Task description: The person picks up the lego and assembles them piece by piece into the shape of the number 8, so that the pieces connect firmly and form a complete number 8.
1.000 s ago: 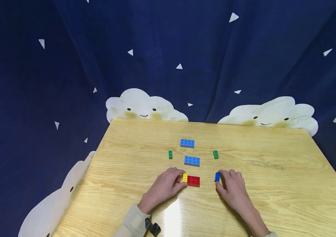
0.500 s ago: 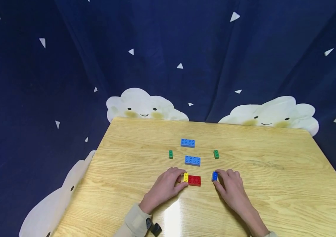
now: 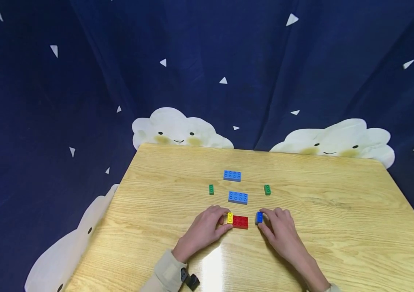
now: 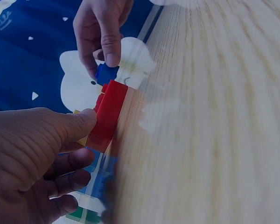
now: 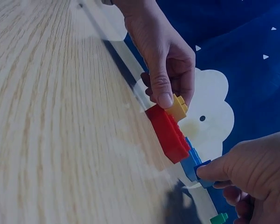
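Observation:
A small yellow brick (image 3: 230, 218) sits on the left end of a red brick (image 3: 240, 222) near the table's front middle. My left hand (image 3: 204, 228) pinches the yellow brick between thumb and fingers; in the left wrist view the thumb lies along the red brick's (image 4: 111, 109) end. To the right of the red brick, a small dark blue brick (image 3: 259, 218) is pinched by my right hand (image 3: 281, 233), with a gap between the two bricks. The right wrist view shows the yellow brick (image 5: 178, 108) with its studs facing up from the table.
Behind the hands lie two larger blue bricks, a nearer one (image 3: 237, 197) and a farther one (image 3: 232, 175). A green brick (image 3: 211, 189) lies to their left, another green brick (image 3: 267, 190) to their right. The wooden table (image 3: 338, 227) meets a dark blue curtain (image 3: 192, 48) at its back.
My right hand has moved left with the dark blue brick, closer to the red brick. The left hand has kept its hold on the yellow brick.

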### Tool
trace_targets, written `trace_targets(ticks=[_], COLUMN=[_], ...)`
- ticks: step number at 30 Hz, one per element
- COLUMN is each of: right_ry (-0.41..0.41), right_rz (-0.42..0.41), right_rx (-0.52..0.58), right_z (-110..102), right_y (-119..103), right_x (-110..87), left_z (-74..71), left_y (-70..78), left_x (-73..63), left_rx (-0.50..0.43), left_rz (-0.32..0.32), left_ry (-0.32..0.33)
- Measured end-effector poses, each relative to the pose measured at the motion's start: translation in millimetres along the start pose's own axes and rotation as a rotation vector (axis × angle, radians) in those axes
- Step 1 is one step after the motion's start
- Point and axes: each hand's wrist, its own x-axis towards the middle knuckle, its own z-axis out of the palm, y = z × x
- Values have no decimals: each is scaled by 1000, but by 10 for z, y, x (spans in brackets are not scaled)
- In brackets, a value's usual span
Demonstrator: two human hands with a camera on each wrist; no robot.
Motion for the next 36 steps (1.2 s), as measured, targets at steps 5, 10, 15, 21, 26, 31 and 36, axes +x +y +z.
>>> trace_targets(ticks=[5, 10, 15, 21, 26, 31, 36], right_ry=[-16, -17, -15, -27, -41, -43, -59], right_rz=[-5, -8, -18, -47, -60, -74, -75], right_rx=[9, 14, 25, 35, 43, 42, 34], right_z=[1, 10, 9, 11, 31, 54, 86], right_y=[-37, -40, -46, -72, -109, -141, -148], right_x=[15, 23, 32, 32, 31, 44, 44], left_z=[6, 17, 21, 17, 13, 20, 22], left_y=[-6, -16, -20, -26, -20, -23, -25], left_x=[1, 9, 9, 10, 10, 3, -1], left_rx=[3, 2, 0, 3, 1, -1, 0], left_rz=[5, 8, 10, 13, -7, 7, 9], left_ry=[5, 6, 5, 9, -10, 6, 11])
